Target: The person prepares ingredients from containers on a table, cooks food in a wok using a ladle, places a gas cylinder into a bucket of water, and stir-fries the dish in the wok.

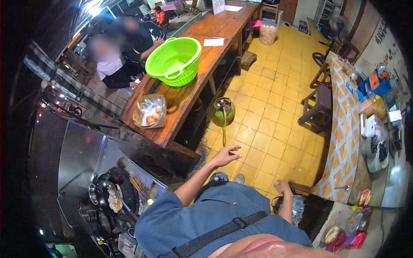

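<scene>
Reaching out, perhaps for balance, the left hand [226, 157] is loosely spread near the hose [224, 129] of the cylinder [229, 112], floor-set probably for stability, while the right hand [282, 187], fingers bent, grip unclear, is near a bag [297, 207].

Cannot make out two blurred heads [104, 48], far left, nor read the far sign [218, 6], cut off at the top.
</scene>
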`<move>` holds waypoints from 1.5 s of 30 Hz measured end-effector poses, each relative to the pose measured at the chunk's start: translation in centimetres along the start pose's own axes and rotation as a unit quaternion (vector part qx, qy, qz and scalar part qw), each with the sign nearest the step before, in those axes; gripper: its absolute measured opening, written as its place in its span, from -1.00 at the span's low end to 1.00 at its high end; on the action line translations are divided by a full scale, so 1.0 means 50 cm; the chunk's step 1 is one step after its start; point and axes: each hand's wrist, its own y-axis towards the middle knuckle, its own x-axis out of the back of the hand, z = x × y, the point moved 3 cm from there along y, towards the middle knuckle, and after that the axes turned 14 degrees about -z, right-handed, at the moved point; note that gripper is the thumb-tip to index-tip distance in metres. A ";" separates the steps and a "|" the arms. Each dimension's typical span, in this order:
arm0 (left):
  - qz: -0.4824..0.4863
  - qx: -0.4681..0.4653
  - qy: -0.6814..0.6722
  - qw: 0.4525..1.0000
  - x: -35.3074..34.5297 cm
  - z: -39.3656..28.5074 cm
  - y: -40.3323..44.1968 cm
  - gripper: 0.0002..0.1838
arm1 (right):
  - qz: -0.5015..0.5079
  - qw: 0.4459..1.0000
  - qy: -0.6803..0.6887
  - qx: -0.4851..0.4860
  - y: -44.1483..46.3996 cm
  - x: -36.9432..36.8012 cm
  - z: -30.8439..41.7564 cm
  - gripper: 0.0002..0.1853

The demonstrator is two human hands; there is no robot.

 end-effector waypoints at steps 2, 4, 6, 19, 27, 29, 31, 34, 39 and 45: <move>-0.029 0.000 0.027 0.999 -0.007 -0.004 0.042 -0.41 | -0.051 0.997 0.052 0.014 0.081 0.083 0.045 -0.49; -0.022 0.041 0.016 0.999 -0.017 0.016 0.086 -0.42 | -0.074 0.993 0.090 0.008 0.156 0.133 0.085 -0.50; -0.015 0.079 0.015 0.997 -0.023 0.013 0.132 -0.45 | -0.101 0.984 0.143 0.033 0.232 0.164 0.123 -0.52; -0.117 -0.036 -0.067 0.990 0.046 -0.178 0.718 -0.52 | -0.056 0.979 0.126 -0.149 0.681 0.039 -0.170 -0.56; -0.202 -0.025 -0.154 0.967 0.144 -0.275 0.862 -0.52 | 0.022 0.939 0.250 -0.235 0.973 0.194 -0.057 -0.63; -0.229 0.034 -0.163 0.959 0.161 -0.237 0.904 -0.52 | 0.036 0.918 0.322 -0.229 1.098 0.238 0.044 -0.64; -0.270 0.041 -0.171 0.947 0.186 -0.215 0.964 -0.53 | 0.049 0.901 0.381 -0.202 1.238 0.275 0.149 -0.64; -0.303 0.116 -0.189 0.927 0.234 -0.261 1.052 -0.54 | 0.029 0.928 0.353 -0.113 1.460 0.346 0.335 -0.57; -0.329 0.110 -0.199 0.917 0.286 -0.303 1.336 -0.58 | 0.109 0.831 0.545 -0.012 1.805 0.538 0.712 -0.51; -0.268 -0.033 -0.091 0.959 0.289 -0.466 1.626 -0.54 | 0.213 0.658 0.715 0.105 2.068 0.890 1.229 -0.22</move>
